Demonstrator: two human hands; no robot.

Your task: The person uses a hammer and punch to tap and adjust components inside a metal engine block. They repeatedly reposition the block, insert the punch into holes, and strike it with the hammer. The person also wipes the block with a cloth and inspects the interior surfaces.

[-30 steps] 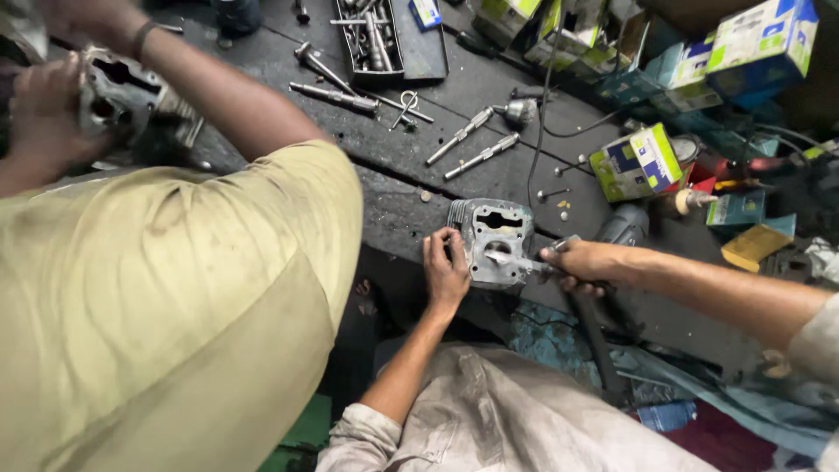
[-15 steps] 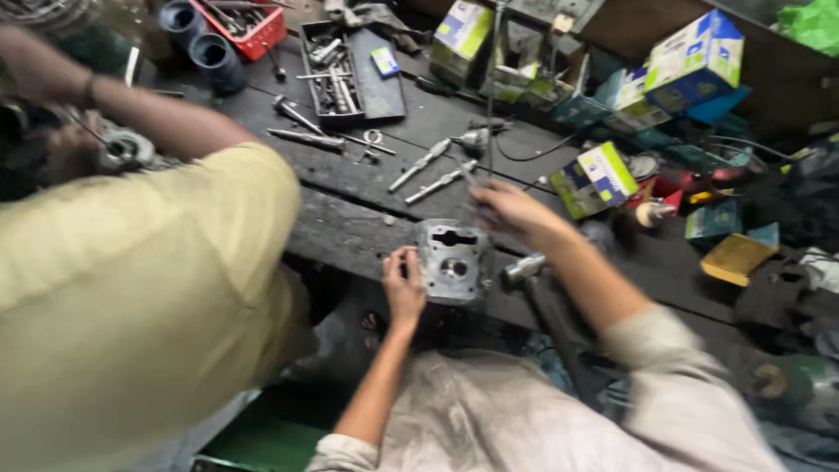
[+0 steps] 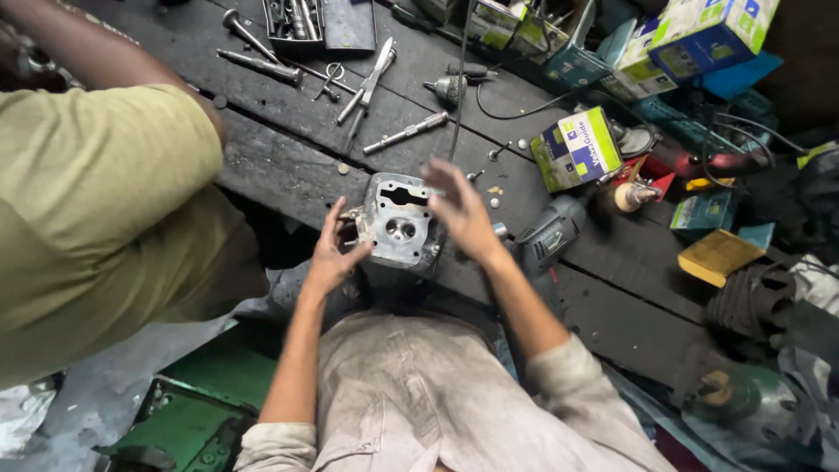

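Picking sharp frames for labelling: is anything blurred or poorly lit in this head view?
Head view: the right hand is motion-blurred; the left hand and the metal engine casting look sharper; the dark workbench is dim, and the right edge falls into shadow.

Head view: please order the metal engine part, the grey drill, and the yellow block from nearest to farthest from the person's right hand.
From the right hand:
1. Metal engine part, just left of it, at the fingers.
2. Grey drill, a little to the right.
3. Yellow block, far right on the bench.
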